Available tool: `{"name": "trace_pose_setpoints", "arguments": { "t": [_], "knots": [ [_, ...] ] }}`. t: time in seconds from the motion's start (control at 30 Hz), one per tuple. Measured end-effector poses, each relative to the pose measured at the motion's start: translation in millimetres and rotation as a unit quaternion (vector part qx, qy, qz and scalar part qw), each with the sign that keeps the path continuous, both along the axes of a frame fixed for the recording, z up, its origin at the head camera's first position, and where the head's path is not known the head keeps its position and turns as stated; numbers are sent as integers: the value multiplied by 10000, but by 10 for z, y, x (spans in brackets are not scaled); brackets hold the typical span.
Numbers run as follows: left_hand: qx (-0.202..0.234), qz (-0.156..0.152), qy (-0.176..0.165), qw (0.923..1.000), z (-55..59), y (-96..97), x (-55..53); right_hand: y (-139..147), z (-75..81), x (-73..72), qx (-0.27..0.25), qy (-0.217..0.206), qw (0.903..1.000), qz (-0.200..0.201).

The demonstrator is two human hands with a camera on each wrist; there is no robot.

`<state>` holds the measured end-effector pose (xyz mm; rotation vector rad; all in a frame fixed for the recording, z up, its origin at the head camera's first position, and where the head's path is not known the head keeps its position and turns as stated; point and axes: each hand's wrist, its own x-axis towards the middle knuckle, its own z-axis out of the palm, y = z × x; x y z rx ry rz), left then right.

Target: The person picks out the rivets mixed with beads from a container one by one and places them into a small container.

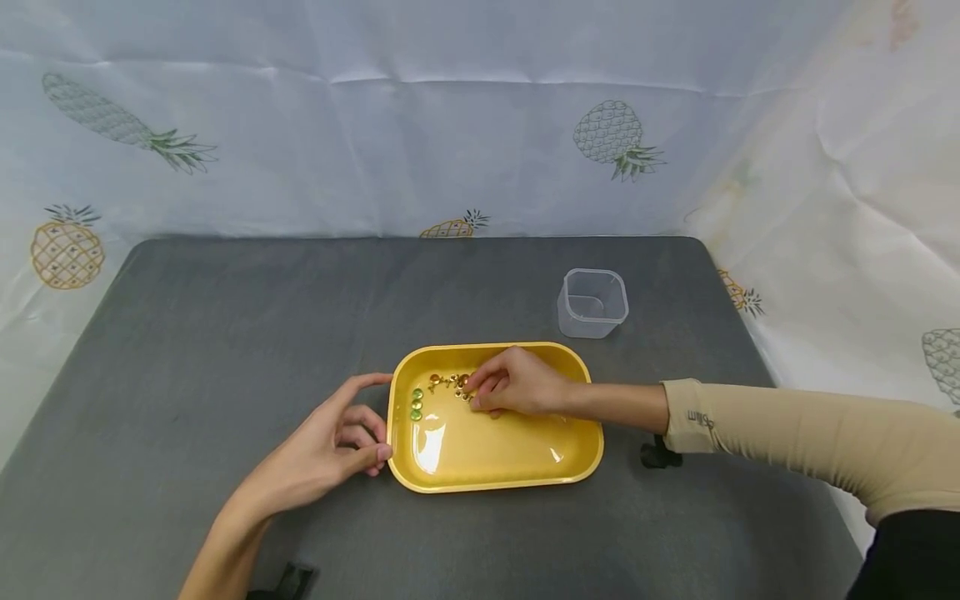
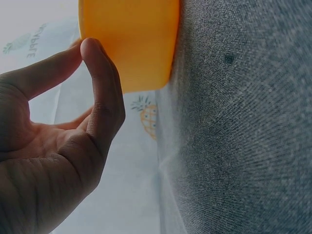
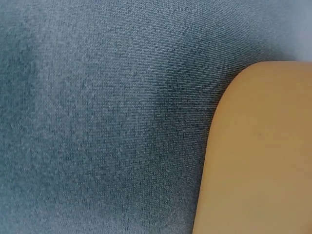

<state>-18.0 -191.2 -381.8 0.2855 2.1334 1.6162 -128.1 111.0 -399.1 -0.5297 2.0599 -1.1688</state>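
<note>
A shallow yellow tray (image 1: 487,483) lies on the table. At its left end my left hand (image 1: 330,450) pinches the rim between thumb and finger, which the left wrist view shows close up on the tray wall (image 2: 141,48). My right hand (image 1: 517,383) reaches into the tray with bent fingers, its fingertips at a cluster of small gold pieces (image 1: 458,394). Whether a piece is held between those fingertips is too small to tell. Left of the cluster, several green round beads (image 1: 417,404) form a short column. The right wrist view has only the tray's outer side (image 3: 263,146), no hand.
Behind the tray's right part stands a clear plastic container (image 1: 592,304). The dark grey table (image 1: 225,333) reaches back to a pineapple-print cloth (image 1: 375,150). A black strap piece (image 1: 660,454) hangs beneath the right forearm.
</note>
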Motion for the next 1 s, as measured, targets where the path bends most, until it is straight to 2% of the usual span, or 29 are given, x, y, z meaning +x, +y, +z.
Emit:
{"name": "trace_pose_setpoints", "arguments": {
  "t": [0.3,0.6,0.8,1.0],
  "knots": [
    [50,-18,47,10000,-8,5,2,-14,-17,22,187,225,9996,-55],
    [-40,19,56,10000,-8,8,13,-2,-17,16,267,688,9969,286],
    [16,10,61,10000,-10,11,11,16,-7,16,203,616,9976,246],
    [19,48,-48,10000,-8,12,11,30,50,29,-4,374,9992,107]
  ]
}}
